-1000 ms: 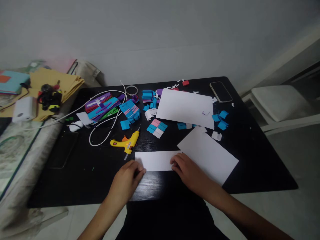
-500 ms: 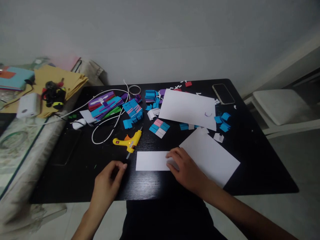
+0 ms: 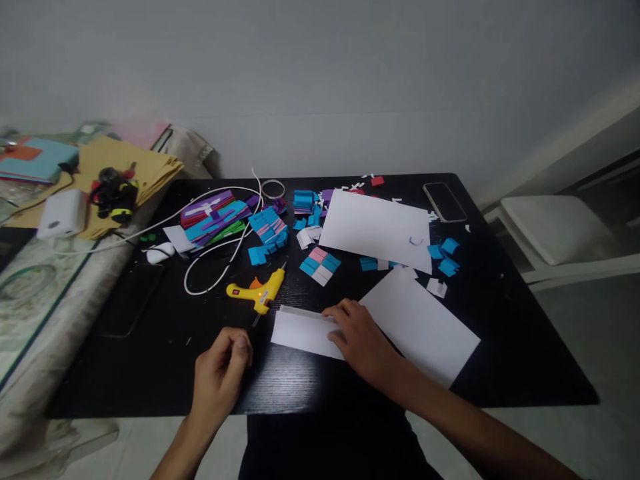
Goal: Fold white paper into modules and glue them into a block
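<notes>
A folded strip of white paper (image 3: pixel 303 332) lies near the front edge of the black table, its left end slightly spread into layers. My right hand (image 3: pixel 357 337) has its thumb and fingers closed on the strip's right end. To the left of the strip, my left hand (image 3: pixel 225 360) is curled, thumb against the fingers; whether it holds anything small is hidden. A yellow glue gun (image 3: pixel 257 291) with a small orange light lies just behind the strip's left end. Beyond the strip is a woven square (image 3: pixel 321 266) of blue, pink and white paper.
White sheets (image 3: pixel 420 327) (image 3: pixel 377 227) lie right and behind. Blue folded pieces (image 3: pixel 445 257), a phone (image 3: pixel 445 202), coloured paper strips (image 3: pixel 215 217) and a looped white cable (image 3: pixel 187 270) are around. A side surface holds brown envelopes (image 3: pixel 145 163) and a white box (image 3: pixel 63 213).
The white strip has tilted, its right end nearer me, and its layers now show along the back edge. My left hand's fingers have closed up more. The view has shifted slightly.
</notes>
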